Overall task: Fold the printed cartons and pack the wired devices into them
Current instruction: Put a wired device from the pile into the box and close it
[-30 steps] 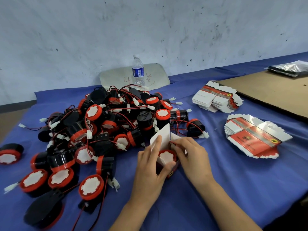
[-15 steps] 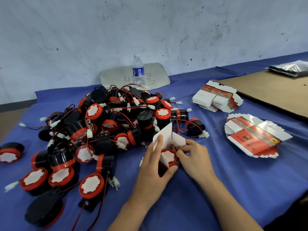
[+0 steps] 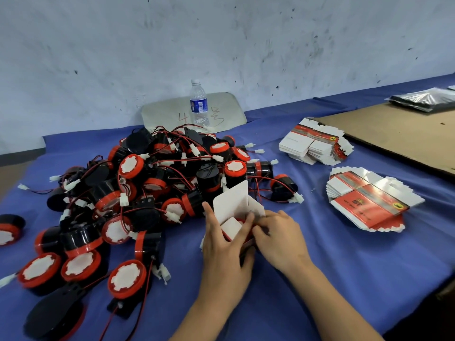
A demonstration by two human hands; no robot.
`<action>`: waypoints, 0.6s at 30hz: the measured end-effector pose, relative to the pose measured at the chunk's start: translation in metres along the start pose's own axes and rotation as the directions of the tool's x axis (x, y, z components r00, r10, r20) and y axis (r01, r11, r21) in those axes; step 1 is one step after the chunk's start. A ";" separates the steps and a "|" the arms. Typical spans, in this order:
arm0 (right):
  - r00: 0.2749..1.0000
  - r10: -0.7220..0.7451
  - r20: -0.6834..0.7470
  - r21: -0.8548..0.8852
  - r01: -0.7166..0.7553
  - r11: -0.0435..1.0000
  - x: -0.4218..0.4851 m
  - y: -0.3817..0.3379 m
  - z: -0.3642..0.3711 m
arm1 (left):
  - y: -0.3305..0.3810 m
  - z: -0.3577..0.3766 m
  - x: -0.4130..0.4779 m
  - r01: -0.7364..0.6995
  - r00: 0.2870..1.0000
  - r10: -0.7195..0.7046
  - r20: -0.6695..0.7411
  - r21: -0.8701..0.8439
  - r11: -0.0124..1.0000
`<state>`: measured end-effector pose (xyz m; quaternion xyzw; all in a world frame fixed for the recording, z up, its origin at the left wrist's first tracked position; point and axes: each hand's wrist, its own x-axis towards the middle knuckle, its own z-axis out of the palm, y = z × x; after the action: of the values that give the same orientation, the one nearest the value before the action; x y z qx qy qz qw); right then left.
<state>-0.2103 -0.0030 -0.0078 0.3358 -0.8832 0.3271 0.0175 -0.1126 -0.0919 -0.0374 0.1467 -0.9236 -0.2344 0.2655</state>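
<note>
An upright white carton [image 3: 232,205] with its top flaps standing open sits on the blue table in front of me, a red-and-black wired device inside it, mostly hidden. My left hand [image 3: 225,247] grips the carton's left side, thumb against the left flap. My right hand [image 3: 279,238] holds the right side and its fingertips press a small inner flap down over the device. A big heap of black-and-red wired devices [image 3: 152,183] lies left of the carton. Two stacks of flat printed cartons [image 3: 316,145] [image 3: 369,200] lie to the right.
A water bottle [image 3: 199,104] stands at the back by the wall, before a grey board. A brown cardboard sheet [image 3: 403,134] covers the table's far right, with a dark plastic bag [image 3: 426,98] beyond it. Loose devices [image 3: 7,230] lie at the left edge.
The device has sunk into the carton and a small white inner flap now covers it. Both hands have closed in tighter around the carton's top.
</note>
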 end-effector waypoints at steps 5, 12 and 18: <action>0.992 -0.129 0.006 -0.037 0.129 0.991 -0.005 -0.004 0.001 | -0.004 -0.005 0.003 0.042 0.999 -0.045 -0.029 -0.073 0.996; 0.959 -0.111 -0.259 0.433 0.218 0.875 -0.013 -0.013 -0.004 | -0.006 -0.012 0.009 0.057 0.998 -0.063 -0.031 -0.159 0.986; 0.993 0.031 -0.117 0.691 0.059 0.720 -0.007 -0.014 -0.003 | -0.007 -0.014 0.012 0.031 0.999 -0.025 0.025 -0.247 0.969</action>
<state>-0.1971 -0.0055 0.0010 0.3043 -0.6913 0.6532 -0.0536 -0.1135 -0.1068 -0.0257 0.1230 -0.8879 -0.3528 0.2685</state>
